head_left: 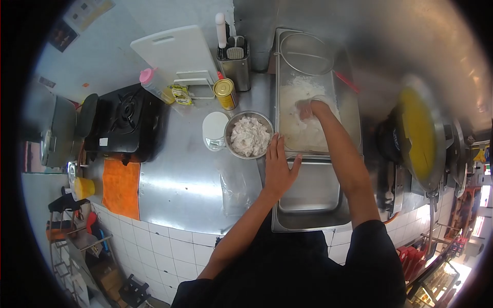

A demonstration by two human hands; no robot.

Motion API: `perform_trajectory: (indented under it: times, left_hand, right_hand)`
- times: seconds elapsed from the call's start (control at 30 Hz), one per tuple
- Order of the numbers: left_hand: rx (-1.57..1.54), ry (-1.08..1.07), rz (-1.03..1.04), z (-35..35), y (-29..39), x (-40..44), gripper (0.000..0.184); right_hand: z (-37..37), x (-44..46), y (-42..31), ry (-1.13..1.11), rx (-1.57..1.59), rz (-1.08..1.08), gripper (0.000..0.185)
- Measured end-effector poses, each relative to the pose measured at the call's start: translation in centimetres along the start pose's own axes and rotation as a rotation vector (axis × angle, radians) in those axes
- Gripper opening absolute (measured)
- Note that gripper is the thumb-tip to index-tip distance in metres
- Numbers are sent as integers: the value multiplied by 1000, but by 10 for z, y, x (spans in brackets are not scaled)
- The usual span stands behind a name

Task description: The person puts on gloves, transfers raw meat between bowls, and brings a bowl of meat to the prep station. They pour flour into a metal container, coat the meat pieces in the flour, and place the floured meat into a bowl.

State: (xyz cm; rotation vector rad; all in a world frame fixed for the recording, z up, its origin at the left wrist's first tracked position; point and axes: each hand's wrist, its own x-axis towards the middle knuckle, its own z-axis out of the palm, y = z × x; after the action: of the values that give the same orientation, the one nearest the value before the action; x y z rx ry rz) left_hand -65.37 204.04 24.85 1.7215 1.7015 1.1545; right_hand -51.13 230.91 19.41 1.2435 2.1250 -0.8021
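Observation:
My right hand [310, 109] is down in the white flour [303, 131] in a steel tray [345, 123], its fingers blurred and partly covered by flour. My left hand [279, 167] rests at the tray's near left corner, palm down with the thumb apart from the fingers, touching the side of a steel bowl. That bowl [229, 145] holds a pale, lumpy mixture [249, 136]. A round wire strainer [306, 54] lies at the far end of the flour tray. Below the flour tray is a second steel tray [310, 192] with a bare bottom.
Left of the bowl stands a white-lidded container [215, 124], with a yellow can [225, 94] behind. Farther left are a black stove [126, 120] and an orange cloth [121, 189]. A large pan of yellow oil [418, 133] is on the right. A plastic bag [239, 190] lies near the front edge.

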Motion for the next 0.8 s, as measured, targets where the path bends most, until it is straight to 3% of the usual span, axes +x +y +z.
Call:
perform_trajectory:
  times: [0.17,0.27,0.43,0.57,0.8]
  left_hand:
    - [-17,-2,12,0,2,0,69]
    - [-15,-8,1,-3,1,0,69]
    - [-14,2,11,-2,4,0,68]
    - [-18,-1,12,0,2,-1,68]
    - [-19,0,3,1,-1,-1,70]
  right_hand:
    - [33,-12,4,-41,-144,-13,36]
    - [10,-53,8,201,-20,-83,41]
    - [-12,-84,6,286,-10,-64,37]
    - [7,-63,-20,404,-14,-20,30]
    - [52,-32,-36,363,-162,-122,24]
